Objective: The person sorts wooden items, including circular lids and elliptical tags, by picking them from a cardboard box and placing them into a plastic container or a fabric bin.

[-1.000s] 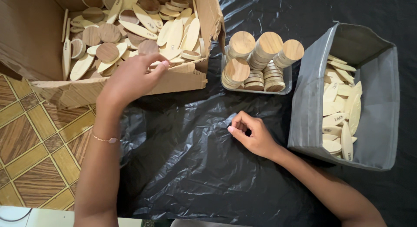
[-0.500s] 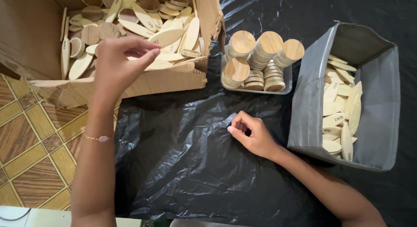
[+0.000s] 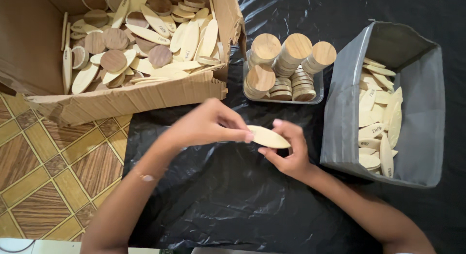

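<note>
Black plastic sheet (image 3: 233, 195) over patterned tile floor (image 3: 53, 171); sorting station.
Pale oval wooden piece (image 3: 268, 137) at centre, pinched between left hand (image 3: 206, 125) and right hand (image 3: 289, 152), both closed on its ends; cardboard box (image 3: 126, 98) far left, grey fabric bin (image 3: 422, 137) right.

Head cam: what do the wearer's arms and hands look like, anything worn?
Both forearms are bare, no sleeves or gloves in view. The left hand has a thin bracelet with a small pale bead at the wrist. The right hand shows no ring, watch or band.
</note>
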